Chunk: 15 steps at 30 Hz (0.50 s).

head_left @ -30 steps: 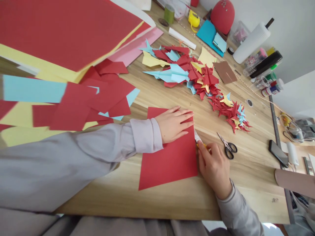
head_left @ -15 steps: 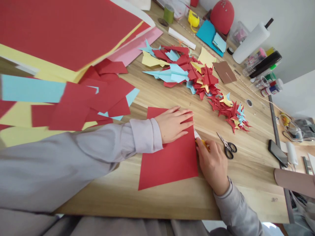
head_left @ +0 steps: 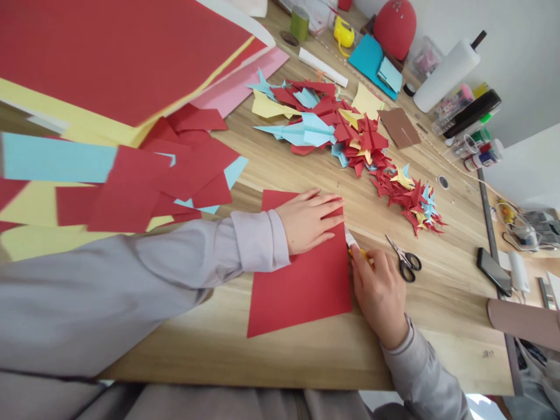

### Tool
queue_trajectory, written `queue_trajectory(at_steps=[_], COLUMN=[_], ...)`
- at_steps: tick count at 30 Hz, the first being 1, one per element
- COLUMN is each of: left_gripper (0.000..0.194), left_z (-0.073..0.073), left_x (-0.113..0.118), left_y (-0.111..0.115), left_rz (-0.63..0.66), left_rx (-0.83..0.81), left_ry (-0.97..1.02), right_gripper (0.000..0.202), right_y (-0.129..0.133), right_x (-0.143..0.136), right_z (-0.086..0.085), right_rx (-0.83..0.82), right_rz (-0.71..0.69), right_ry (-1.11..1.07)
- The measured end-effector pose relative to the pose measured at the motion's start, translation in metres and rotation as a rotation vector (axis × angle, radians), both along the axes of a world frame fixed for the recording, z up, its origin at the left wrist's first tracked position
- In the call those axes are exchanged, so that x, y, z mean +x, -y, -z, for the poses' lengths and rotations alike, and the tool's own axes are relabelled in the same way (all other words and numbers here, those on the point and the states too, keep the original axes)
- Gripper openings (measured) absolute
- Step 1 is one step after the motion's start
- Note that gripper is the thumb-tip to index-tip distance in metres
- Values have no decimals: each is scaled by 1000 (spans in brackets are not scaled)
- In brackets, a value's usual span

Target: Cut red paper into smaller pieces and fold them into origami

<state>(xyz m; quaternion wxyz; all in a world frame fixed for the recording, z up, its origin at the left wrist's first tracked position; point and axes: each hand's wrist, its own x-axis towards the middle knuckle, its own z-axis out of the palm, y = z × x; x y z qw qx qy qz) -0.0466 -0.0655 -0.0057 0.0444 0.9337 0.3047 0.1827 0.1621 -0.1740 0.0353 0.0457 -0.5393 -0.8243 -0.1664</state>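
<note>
Here's the left hand [head_left: 310,223], laid flat with its fingers spread, its grip pinching nothing and simply bearing down on the red sheet [head_left: 306,297], which lies on the bare wood of the counter [head_left: 219,356] in front of the person. And over on the right, the right hand [head_left: 380,294] has its grip closed around a yellow-handled knife [head_left: 366,256], the pale blade right at the sheet's right edge; whether it sits inside a fold, nobody can tell from here. To do this cleanly, the blade should probably stay low and follow that edge in one even stroke, the left palm steady, those fingertips kept back from the blade's line, and the scissors [head_left: 406,263] just beside left unbumped.
</note>
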Motion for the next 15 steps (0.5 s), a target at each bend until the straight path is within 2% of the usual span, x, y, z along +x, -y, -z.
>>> queue_trajectory(at_steps=[10, 15], left_gripper=[43, 36], left_z=[-1, -2], left_x=[-1, -1], left_y=[-3, -4], left_rz=[-4, 0], left_rx=[-21, 11], left_ry=[-6, 38], right_gripper=[26, 26], right_y=[0, 6], right_x=[-1, -2], right_z=[-2, -6], right_rx=[-3, -29], right_rz=[3, 1], right_ry=[-20, -75])
